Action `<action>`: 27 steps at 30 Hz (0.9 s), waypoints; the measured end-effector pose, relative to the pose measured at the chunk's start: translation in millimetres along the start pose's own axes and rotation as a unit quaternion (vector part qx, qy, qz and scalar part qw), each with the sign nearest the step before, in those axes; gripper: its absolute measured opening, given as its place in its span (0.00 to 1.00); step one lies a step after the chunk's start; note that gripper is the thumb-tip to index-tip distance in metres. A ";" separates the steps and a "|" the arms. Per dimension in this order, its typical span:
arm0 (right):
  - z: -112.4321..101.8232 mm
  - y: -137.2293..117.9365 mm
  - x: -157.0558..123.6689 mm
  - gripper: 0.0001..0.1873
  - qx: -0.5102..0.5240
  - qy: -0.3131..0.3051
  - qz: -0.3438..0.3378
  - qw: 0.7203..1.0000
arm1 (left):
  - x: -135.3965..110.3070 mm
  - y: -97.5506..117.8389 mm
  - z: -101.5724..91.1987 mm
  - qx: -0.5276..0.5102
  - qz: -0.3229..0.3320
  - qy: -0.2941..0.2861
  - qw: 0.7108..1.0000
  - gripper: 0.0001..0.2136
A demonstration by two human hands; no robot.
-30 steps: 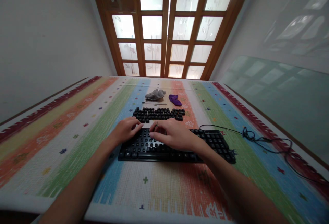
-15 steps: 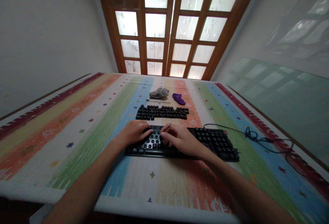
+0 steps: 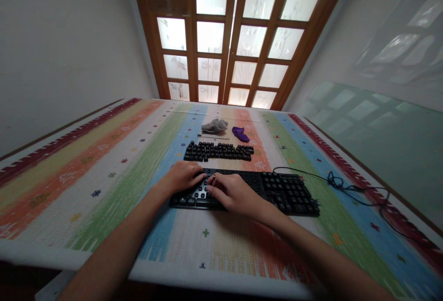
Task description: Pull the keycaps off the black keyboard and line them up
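A black keyboard (image 3: 290, 192) lies on the striped tablecloth, with many keycaps off its left part, where small posts show. My left hand (image 3: 183, 175) rests over the keyboard's left end, fingers stretched out and thumb pointing right. Just beside it, my right hand (image 3: 233, 192) is closed in a pinch above the bared key posts. Something small and yellowish shows at its fingertips, too small to name. Beyond the keyboard, the loose black keycaps (image 3: 218, 151) are laid out in rows.
Farther back lie a crumpled grey cloth (image 3: 214, 126), a purple cloth (image 3: 240, 134) and a thin stick (image 3: 214, 137). The keyboard's black cable (image 3: 341, 183) coils to the right. Walls stand on both sides, and a wooden glazed door (image 3: 226, 56) is behind the table.
My right hand has shifted a little to the left, closer to my left hand, still pinched. My left hand has stayed in place.
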State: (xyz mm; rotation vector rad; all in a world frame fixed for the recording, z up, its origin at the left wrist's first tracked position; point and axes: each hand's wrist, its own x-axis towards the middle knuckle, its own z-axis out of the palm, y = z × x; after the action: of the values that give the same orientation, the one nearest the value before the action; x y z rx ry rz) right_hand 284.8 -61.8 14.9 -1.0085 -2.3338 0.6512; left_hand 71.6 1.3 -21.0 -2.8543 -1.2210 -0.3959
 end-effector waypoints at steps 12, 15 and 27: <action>1.0 1.2 15.1 0.06 -0.022 -0.007 0.008 1.000 | 3.4 -7.2 8.4 0.032 -0.026 0.145 0.989 0.11; 1.0 2.8 18.5 0.07 -0.025 0.000 0.021 0.999 | 2.9 -9.8 11.1 0.035 -0.024 0.127 0.991 0.12; -3.9 5.6 23.9 0.10 0.027 -0.004 0.078 0.997 | 2.0 -10.6 15.3 0.052 -0.026 0.070 0.996 0.17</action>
State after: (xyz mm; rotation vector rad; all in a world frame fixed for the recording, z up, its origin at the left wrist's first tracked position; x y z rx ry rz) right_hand 275.9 -39.3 20.8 -1.1745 -2.2461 0.7761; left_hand 68.8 11.8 -36.2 -2.6621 -1.2534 -0.5084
